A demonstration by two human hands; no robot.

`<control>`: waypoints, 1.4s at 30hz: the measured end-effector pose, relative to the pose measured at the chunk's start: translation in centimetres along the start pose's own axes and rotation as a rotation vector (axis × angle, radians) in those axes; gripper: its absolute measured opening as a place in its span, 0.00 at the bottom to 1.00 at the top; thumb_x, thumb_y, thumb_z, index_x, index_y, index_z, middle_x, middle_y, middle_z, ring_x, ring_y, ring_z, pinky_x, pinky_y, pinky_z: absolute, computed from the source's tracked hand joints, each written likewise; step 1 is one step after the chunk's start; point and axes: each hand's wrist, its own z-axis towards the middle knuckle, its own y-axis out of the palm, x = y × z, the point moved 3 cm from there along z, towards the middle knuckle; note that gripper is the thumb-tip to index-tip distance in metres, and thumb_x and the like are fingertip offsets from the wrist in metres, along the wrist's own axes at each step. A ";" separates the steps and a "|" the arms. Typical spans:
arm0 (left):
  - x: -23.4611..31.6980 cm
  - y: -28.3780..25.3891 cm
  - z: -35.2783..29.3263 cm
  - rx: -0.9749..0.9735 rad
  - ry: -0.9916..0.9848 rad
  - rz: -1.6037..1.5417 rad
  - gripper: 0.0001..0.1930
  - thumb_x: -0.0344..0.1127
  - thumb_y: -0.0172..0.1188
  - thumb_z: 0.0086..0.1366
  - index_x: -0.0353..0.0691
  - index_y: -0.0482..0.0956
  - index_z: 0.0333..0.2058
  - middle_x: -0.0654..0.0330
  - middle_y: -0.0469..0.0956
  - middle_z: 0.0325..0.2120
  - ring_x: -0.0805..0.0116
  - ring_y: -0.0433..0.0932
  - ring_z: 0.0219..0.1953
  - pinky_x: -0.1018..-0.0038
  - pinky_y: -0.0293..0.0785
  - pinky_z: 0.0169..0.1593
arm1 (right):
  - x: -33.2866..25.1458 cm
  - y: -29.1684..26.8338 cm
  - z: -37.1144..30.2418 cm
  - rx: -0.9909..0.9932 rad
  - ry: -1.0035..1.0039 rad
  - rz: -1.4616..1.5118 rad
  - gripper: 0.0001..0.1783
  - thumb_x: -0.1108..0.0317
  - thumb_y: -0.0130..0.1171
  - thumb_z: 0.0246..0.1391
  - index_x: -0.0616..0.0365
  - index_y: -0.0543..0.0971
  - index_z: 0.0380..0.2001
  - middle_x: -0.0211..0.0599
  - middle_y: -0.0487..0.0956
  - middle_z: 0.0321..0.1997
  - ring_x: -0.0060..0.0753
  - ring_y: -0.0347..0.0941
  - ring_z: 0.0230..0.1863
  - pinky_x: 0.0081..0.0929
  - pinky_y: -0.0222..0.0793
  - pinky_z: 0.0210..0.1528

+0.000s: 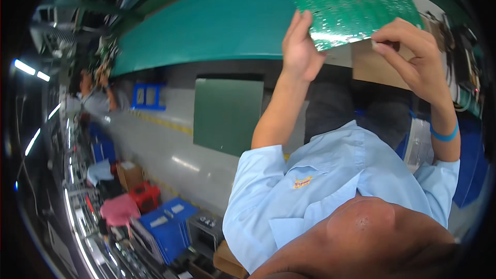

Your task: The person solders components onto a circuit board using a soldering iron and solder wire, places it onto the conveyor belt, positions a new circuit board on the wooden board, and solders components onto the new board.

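A green circuit board panel (356,13) is raised and tilted over the near edge of the worktable. Rows of small parts cover it, with small white pieces along its far edge. My left hand (302,46) grips the panel by its left side, thumb along the edge. At the near right edge of the panel, my right hand (413,57) has thumb and index finger pinched together. A tiny pale spot shows at those fingertips; I cannot tell what it is. A blue band (445,133) circles my right wrist.
The green-topped worktable (206,23) stretches to the left. A brown cardboard piece (380,64) lies below the panel. Dark items and cables (462,57) crowd the right. A dark green square surface (227,116) and a blue stool (149,96) stand left; a person (101,98) sits farther off.
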 end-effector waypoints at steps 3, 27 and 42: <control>-1.0 1.0 0.2 -0.005 -0.024 0.027 0.14 0.36 0.48 0.83 0.46 0.72 0.63 0.59 0.82 0.55 0.67 0.83 0.52 0.68 0.81 0.55 | 0.5 0.0 0.3 -0.005 -0.047 -0.132 0.06 0.79 0.69 0.56 0.62 0.86 0.38 0.32 0.82 0.38 0.29 0.70 0.37 0.24 0.66 0.40; -2.3 3.2 -1.6 0.038 0.039 0.003 0.06 0.37 0.52 0.83 0.48 0.74 0.53 0.67 0.77 0.44 0.77 0.76 0.38 0.78 0.75 0.36 | 0.2 5.3 1.4 -0.099 -0.209 -0.220 0.08 0.72 0.73 0.51 0.55 0.86 0.35 0.28 0.77 0.37 0.35 0.69 0.42 0.34 0.65 0.54; -2.2 3.4 -1.8 0.047 0.038 -0.014 0.02 0.36 0.54 0.82 0.48 0.73 0.46 0.70 0.72 0.37 0.80 0.71 0.34 0.79 0.71 0.32 | -0.2 5.3 1.6 -0.092 -0.221 -0.247 0.09 0.73 0.74 0.49 0.54 0.86 0.36 0.28 0.77 0.37 0.35 0.70 0.42 0.34 0.66 0.54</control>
